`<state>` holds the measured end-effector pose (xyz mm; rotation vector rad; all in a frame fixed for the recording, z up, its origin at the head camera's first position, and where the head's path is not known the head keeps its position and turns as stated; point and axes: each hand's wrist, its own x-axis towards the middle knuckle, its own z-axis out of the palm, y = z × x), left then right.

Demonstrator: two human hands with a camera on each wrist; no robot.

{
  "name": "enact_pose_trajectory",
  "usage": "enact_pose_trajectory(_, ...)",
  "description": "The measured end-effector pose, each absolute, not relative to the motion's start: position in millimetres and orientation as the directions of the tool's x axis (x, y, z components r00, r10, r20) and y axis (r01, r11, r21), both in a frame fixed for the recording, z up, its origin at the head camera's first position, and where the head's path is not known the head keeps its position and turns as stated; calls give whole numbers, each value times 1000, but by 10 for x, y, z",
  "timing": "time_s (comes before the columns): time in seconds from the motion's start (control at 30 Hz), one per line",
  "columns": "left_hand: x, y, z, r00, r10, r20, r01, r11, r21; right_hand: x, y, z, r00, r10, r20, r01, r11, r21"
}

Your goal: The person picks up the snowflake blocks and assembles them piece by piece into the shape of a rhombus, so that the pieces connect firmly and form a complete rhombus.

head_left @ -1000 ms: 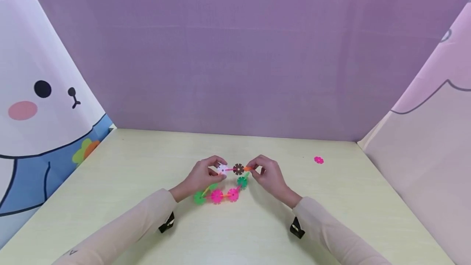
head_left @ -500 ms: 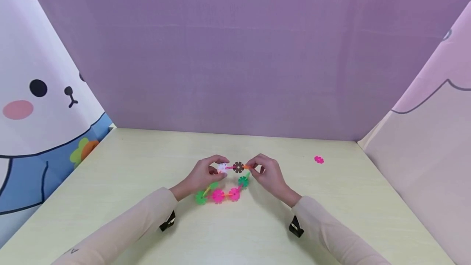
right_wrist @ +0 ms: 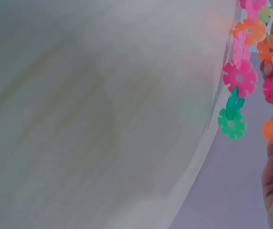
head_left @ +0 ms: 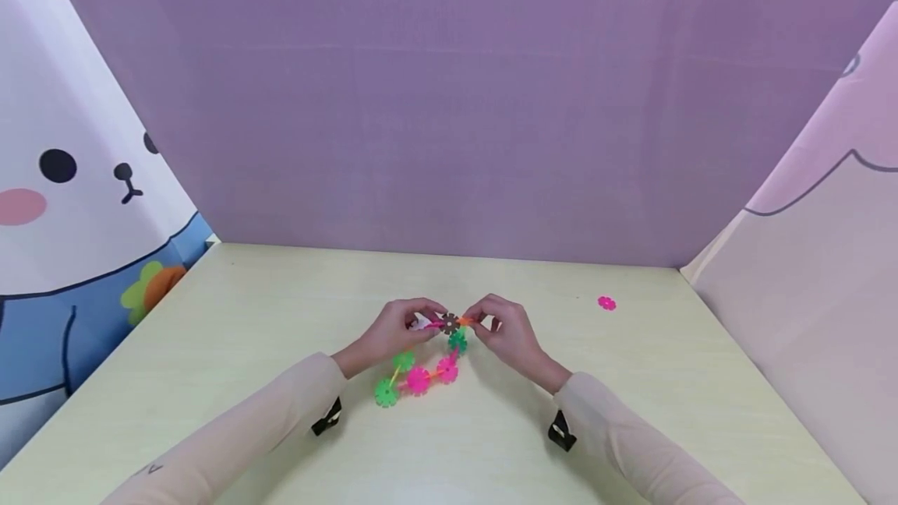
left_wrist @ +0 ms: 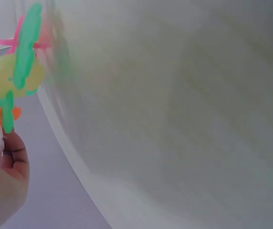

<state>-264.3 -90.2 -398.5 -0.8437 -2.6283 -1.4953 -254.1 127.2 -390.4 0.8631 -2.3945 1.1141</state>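
Interlocking snowflake discs form a chain between the two hands. My left hand [head_left: 396, 327] pinches the chain by a white disc [head_left: 418, 323] and a pink disc beside it, partly covered by the fingers. My right hand [head_left: 510, 330] pinches an orange disc [right_wrist: 272, 128], which is joined to a brown disc [head_left: 449, 323] in the middle. Below hang a teal disc [head_left: 457, 342], pink discs [head_left: 418, 381] and green discs [head_left: 387, 393]. In the left wrist view, green and yellow discs [left_wrist: 0, 74] cover part of the fingers.
A loose pink disc [head_left: 606, 303] lies on the pale table [head_left: 673, 380], far to the right. A purple panel [head_left: 449, 115] stands behind the table. Printed panels flank it on the left and right.
My left hand has shifted right, closer to the right hand, and covers more of the white disc. The right hand has moved slightly left. The chain's green end hangs a little lower.
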Motion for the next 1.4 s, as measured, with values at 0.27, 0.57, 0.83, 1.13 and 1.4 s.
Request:
enact_pose_trajectory(0.27,-2646,-903,-3975,-867,419,269,447,415,793,-2577,1251,-3921,-706,-387,593,-705,458,-541)
enact_pose_trajectory(0.57,-2694,-922,-3996,-860,438,262,444,388,808,-2606,1231,-3957,-665,-400,631,-742,445,-501)
enact_pose_trajectory(0.83,-2711,-930,-3960,-868,449,213,411,407,816,-2603,1205,-3971,-641,-401,655,-762,438,-477)
enact_pose_trajectory(1.13,-2777,-934,-3959,-841,480,249,469,419,777,-2616,1213,-3938,-699,-407,588,-709,501,-497)
enact_pose_trajectory(1.4,-2780,-947,-3951,-849,470,241,458,428,779,-2655,1309,-3946,-751,-424,506,-657,551,-515)
